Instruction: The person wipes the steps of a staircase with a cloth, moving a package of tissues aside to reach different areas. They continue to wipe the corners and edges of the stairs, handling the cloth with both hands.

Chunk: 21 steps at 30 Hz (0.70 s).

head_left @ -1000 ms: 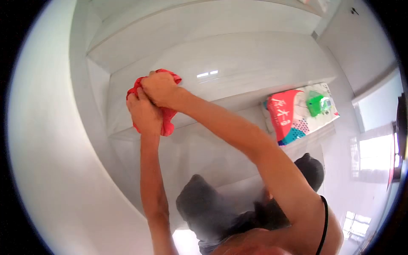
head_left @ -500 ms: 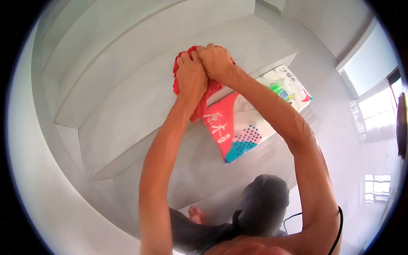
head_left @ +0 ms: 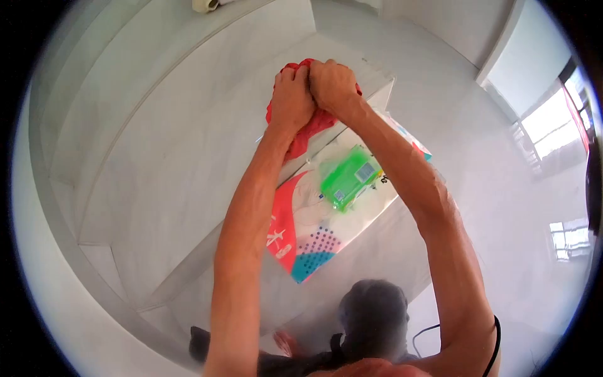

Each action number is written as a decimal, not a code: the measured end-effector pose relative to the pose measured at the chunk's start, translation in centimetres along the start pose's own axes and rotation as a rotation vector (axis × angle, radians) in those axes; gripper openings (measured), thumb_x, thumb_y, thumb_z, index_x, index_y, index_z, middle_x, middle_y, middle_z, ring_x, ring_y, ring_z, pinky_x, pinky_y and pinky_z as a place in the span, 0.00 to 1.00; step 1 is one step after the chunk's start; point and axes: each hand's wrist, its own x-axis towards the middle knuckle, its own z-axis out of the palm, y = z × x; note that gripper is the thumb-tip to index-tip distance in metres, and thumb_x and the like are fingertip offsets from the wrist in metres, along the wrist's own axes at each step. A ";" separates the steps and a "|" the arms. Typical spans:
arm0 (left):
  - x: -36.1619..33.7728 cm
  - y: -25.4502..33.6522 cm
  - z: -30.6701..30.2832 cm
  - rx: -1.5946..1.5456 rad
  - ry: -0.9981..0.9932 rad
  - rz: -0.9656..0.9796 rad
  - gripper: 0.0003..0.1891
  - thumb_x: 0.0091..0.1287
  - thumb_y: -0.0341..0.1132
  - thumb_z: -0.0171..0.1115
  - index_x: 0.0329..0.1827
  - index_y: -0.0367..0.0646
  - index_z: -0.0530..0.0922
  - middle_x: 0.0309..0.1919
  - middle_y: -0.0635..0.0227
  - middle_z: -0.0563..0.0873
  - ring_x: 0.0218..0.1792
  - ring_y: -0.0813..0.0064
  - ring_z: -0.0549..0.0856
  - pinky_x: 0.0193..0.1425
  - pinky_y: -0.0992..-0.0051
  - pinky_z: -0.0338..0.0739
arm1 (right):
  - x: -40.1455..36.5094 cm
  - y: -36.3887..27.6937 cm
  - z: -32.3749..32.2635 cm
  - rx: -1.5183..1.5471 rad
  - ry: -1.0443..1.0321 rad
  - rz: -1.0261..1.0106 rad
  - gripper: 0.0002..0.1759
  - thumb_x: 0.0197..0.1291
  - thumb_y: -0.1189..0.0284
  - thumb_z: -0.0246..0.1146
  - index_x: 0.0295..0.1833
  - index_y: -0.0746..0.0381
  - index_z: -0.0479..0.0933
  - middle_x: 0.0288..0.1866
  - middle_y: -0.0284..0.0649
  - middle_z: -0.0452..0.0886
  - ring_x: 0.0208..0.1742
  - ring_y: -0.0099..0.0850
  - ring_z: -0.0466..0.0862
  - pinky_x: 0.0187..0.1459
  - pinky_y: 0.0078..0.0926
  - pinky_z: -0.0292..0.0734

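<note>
Both of my hands press close together on a crumpled red cloth or plastic, with parts of it bulging past the fingers and a tail hanging below. My left hand [head_left: 294, 103] has its fingers curled over the left side of the red material [head_left: 306, 139]. On the right side, my right hand [head_left: 333, 87] grips it with bent fingers. The red bundle is over a pale step's surface. Below the hands lies a printed white, red and teal package [head_left: 314, 248], with a green packet [head_left: 349, 178] showing on it.
Pale curved steps [head_left: 169, 144] rise at the left and top left. A cream object [head_left: 204, 5] sits at the top edge. Glossy floor [head_left: 496, 207] spreads to the right. My dark-clad knee [head_left: 373, 317] is at the bottom.
The view has shifted. The package appears lower and further left, and more of the green packet shows from behind my right arm. Both hands still hold the red material.
</note>
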 end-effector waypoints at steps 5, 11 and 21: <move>-0.1 -1.0 -0.3 -0.081 -0.080 0.024 0.22 0.70 0.28 0.59 0.68 0.38 0.78 0.55 0.48 0.83 0.58 0.43 0.78 0.67 0.51 0.75 | -0.1 -0.3 0.0 0.023 -0.018 0.055 0.10 0.61 0.71 0.69 0.47 0.61 0.87 0.46 0.45 0.90 0.52 0.43 0.90 0.50 0.38 0.90; -2.2 -3.2 -1.7 -0.068 -0.055 0.095 0.18 0.65 0.23 0.56 0.58 0.33 0.79 0.54 0.41 0.82 0.60 0.41 0.78 0.68 0.50 0.74 | -0.4 -4.3 -1.9 -0.036 -0.206 0.003 0.12 0.62 0.74 0.65 0.49 0.53 0.90 0.52 0.46 0.91 0.56 0.45 0.90 0.53 0.44 0.89; -16.9 -15.1 -20.5 0.189 -0.074 -0.376 0.21 0.70 0.28 0.59 0.67 0.38 0.78 0.63 0.48 0.80 0.67 0.43 0.77 0.68 0.51 0.80 | -0.6 -28.5 5.0 0.170 0.013 -0.347 0.10 0.64 0.70 0.63 0.40 0.61 0.88 0.47 0.54 0.89 0.50 0.49 0.90 0.48 0.46 0.88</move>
